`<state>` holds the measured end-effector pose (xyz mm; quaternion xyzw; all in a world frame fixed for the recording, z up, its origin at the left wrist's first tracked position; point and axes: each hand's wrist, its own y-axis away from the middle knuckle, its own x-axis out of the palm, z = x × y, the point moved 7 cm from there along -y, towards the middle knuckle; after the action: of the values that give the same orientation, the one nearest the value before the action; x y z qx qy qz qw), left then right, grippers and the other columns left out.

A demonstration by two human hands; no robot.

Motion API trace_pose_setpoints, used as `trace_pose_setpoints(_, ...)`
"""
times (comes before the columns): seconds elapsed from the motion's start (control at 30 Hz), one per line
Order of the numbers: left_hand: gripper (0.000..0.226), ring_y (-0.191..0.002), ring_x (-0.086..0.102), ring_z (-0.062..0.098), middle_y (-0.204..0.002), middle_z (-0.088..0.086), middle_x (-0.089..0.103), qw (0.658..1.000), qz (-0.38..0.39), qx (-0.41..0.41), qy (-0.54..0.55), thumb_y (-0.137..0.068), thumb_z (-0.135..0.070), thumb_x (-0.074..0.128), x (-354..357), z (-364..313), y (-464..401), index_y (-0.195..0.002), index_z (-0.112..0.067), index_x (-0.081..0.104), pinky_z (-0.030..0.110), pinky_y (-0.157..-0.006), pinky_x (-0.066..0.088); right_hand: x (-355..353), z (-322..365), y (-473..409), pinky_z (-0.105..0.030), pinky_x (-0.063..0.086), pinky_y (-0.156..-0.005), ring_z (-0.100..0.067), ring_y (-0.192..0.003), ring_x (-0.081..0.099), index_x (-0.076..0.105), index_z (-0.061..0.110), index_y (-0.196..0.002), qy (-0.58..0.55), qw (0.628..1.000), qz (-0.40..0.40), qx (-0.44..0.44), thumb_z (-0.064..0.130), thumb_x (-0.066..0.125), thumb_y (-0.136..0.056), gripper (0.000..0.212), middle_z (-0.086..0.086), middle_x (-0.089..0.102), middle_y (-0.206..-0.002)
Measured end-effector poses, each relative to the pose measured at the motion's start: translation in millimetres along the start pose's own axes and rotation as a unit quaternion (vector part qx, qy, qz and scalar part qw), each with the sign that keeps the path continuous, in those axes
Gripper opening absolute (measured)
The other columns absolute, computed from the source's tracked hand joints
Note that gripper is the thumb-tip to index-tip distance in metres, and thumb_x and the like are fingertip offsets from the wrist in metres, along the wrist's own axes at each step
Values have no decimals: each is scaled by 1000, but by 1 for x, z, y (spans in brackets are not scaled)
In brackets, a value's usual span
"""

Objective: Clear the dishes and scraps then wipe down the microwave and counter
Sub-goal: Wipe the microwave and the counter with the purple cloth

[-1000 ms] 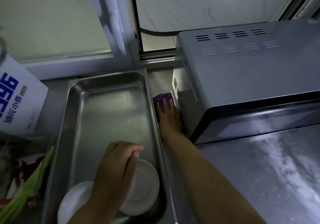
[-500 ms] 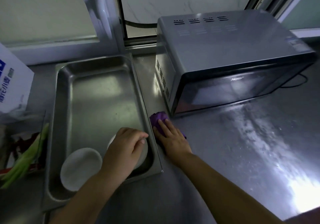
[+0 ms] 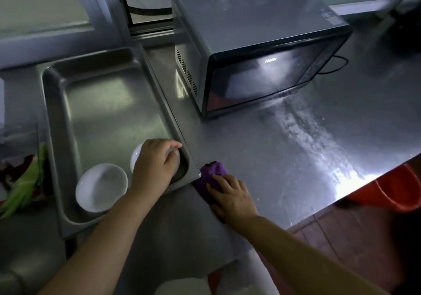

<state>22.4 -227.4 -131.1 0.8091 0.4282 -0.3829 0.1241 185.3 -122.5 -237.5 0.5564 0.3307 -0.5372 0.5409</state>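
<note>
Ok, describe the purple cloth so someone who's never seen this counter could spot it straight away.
Start at the microwave on the steel counter, then come toward the near corner of the metal tray. The cloth lies just outside that corner under the right hand, the only purple, soft thing there.

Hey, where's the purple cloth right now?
The purple cloth lies on the steel counter under the right hand, just off the near right corner of the metal tray, in front of the microwave.

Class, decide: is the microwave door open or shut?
Shut: the microwave has its dark glass door lying flush with the casing, nothing swung out.
</note>
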Motion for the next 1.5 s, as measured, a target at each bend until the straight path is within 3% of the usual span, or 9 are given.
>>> trace_pose_setpoints(0.1, 18, -92, 49, 8, -83, -19, 48, 1000, -9, 10, 11, -86, -9, 57, 2, -7, -3, -98, -19, 68, 28, -79, 41, 17, 3, -6, -49, 2, -111, -29, -144, -6, 11, 32, -146, 6, 1000, 19, 14, 32, 63, -85, 80, -2, 7, -157)
trace_pose_setpoints(0.2, 19, -90, 41, -1, -84, -19, 49, 1000, -20, 6, 1, -87, -11, 58, 6, -13, -11, -99, -21, 67, 21, -77, 34, 19, 2, -23, -52, -8, -106, -31, -144, -6, -3, 36, -146, 29, 999, 37, -22, 26, 72, -78, 102, -4, 1, -157)
trace_pose_setpoints(0.37, 18, -91, 42, -3, -93, -7, 60, 1000, -18, -7, -15, -88, -17, 56, 21, -20, -32, -103, -21, 66, 11, -73, 32, 0, -24, -83, -46, 19, -112, -31, -143, 12, 14, 30, -147, 27, 999, -2, -22, 41, 45, -93, 63, -4, 14, -157)
trace_pose_setpoints(0.57, 22, -89, 40, -5, -98, -1, 60, 998, -19, -34, -53, -88, -22, 53, 53, -36, -49, -107, -20, 64, -1, -78, 28, -6, -53, -149, -48, 4, -114, -29, -144, -3, 3, 19, -149, 27, 999, -10, -34, 33, 37, -96, 65, -5, 4, -158)
trace_pose_setpoints(0.77, 21, -96, 47, 13, -88, -2, 60, 995, -3, -22, -101, -86, -11, 60, 102, -77, -75, -106, -13, 65, 15, -77, 30, -21, -119, -150, -37, 2, -116, -24, -145, 1, 8, 19, -149, -11, 996, -45, -79, 33, 31, -100, 56, -4, 1, -158)
trace_pose_setpoints(0.87, 21, -100, 50, 17, -97, 2, 66, 994, 1, -37, -104, -85, -10, 60, 134, -97, -86, -105, -13, 66, 22, -82, 35, -31, -172, -147, -37, 3, -116, -24, -145, 5, 12, 18, -149, -10, 997, -57, -60, 30, 29, -100, 53, -3, 5, -158)
trace_pose_setpoints(1.27, 25, -94, 48, 10, -92, -14, 58, 997, 45, -27, -62, -79, -5, 65, 256, -166, -121, -100, -18, 67, 11, -78, 29, -71, -370, -130, -40, 23, -112, -32, -139, 27, 38, 14, -141, -19, 991, -128, 44, 26, 49, -93, 51, -11, 33, -150)
trace_pose_setpoints(1.4, 26, -96, 46, 6, -91, -19, 55, 996, 53, -28, -59, -78, -4, 66, 283, -180, -123, -98, -20, 67, 10, -81, 30, -73, -415, -128, -39, 23, -112, -29, -141, 24, 37, 17, -142, -23, 988, -135, 75, 28, 47, -93, 51, -9, 30, -152)
trace_pose_setpoints(1.5, 25, -98, 46, 5, -91, -23, 52, 996, 64, -33, -56, -80, -7, 64, 296, -186, -123, -99, -23, 66, 20, -78, 38, -75, -448, -125, -37, 17, -113, -26, -144, 15, 30, 21, -145, -24, 986, -129, 106, 32, 43, -95, 53, -7, 22, -155)
